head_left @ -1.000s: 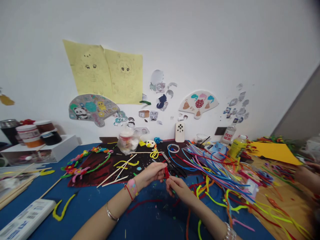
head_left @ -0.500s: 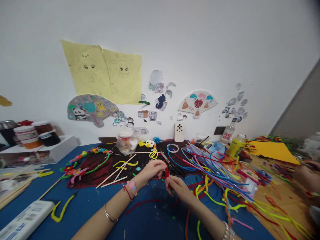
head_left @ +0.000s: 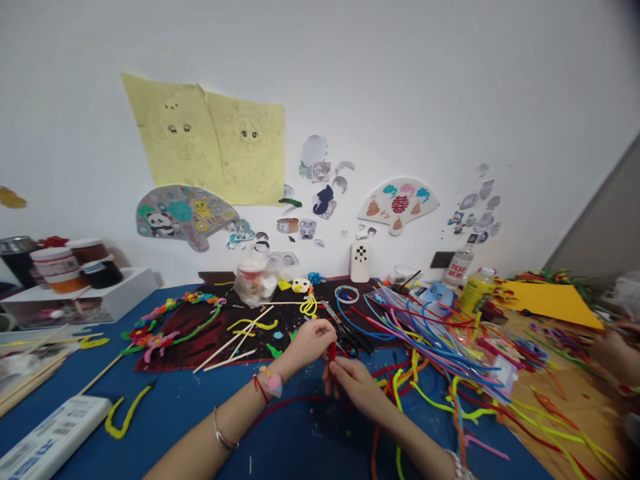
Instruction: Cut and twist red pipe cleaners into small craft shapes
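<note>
My left hand (head_left: 309, 339) and my right hand (head_left: 353, 381) meet over the blue table (head_left: 190, 413), both pinched on a small red pipe cleaner piece (head_left: 331, 352) held between them. The left fingers curl round its upper end, the right fingers grip its lower end. Black-handled scissors (head_left: 350, 337) lie just beyond the hands on a dark mat (head_left: 200, 327).
A heap of coloured pipe cleaners (head_left: 440, 340) spreads to the right. Wooden sticks (head_left: 235, 343), a flower garland (head_left: 165, 323) and a yellow pipe cleaner (head_left: 123, 417) lie to the left. Jars on a white shelf (head_left: 75, 293) stand far left. Another person's hand (head_left: 617, 353) is at the right edge.
Both hands stay joined on the red piece; the right hand has shifted slightly toward me and the left, and the view has moved a little.
</note>
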Available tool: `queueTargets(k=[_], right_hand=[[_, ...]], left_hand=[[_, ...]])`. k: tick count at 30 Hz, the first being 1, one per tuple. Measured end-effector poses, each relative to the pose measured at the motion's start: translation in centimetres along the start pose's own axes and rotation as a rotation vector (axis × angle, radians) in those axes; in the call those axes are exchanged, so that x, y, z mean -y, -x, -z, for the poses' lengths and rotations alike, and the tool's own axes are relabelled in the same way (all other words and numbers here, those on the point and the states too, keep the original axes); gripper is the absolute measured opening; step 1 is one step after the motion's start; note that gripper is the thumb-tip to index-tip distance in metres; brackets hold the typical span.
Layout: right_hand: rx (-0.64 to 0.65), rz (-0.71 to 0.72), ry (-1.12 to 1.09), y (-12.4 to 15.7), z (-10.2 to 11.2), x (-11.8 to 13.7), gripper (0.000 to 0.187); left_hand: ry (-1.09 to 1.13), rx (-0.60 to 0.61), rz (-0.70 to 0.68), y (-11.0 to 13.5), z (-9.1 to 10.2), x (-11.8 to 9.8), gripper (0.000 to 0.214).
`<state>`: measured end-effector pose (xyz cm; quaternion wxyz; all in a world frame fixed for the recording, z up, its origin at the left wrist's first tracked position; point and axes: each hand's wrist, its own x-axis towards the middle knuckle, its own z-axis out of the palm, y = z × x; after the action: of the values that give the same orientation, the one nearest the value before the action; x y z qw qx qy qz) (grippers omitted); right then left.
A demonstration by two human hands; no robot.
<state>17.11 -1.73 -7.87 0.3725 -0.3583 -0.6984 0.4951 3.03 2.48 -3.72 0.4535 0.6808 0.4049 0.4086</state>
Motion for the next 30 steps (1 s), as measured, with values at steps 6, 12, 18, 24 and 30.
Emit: queueTargets(k=[6, 12, 18, 24, 30], right_hand=[[0.066, 0.021, -0.393, -0.8, 1.3, -0.2, 0.040], [-0.007, -0.069, -0.502, -0.6, 1.5, -0.4, 0.033], [0.044, -0.179, -0.739, -0.3, 1.4, -0.4, 0.032], [-0.010, -0.209, -0.643, -0.5, 1.6, -0.2, 0.027], [-0.086, -0.154, -0.312, -0.6, 1.2, 0.3, 0.032]], left_hand=[[-0.008, 0.014, -0.009, -0.1, 1.1, -0.6, 0.010], [0.041, 0.102, 0.023, 0.5, 0.4, -1.0, 0.012], [0.029, 0.085, 0.012, 0.6, 0.2, -1.0, 0.014], [-0.103, 0.014, -0.063, 0.7, 0.5, -1.6, 0.011], [-0.232, -0.113, -0.115, 1.0, 0.8, -1.7, 0.010]])
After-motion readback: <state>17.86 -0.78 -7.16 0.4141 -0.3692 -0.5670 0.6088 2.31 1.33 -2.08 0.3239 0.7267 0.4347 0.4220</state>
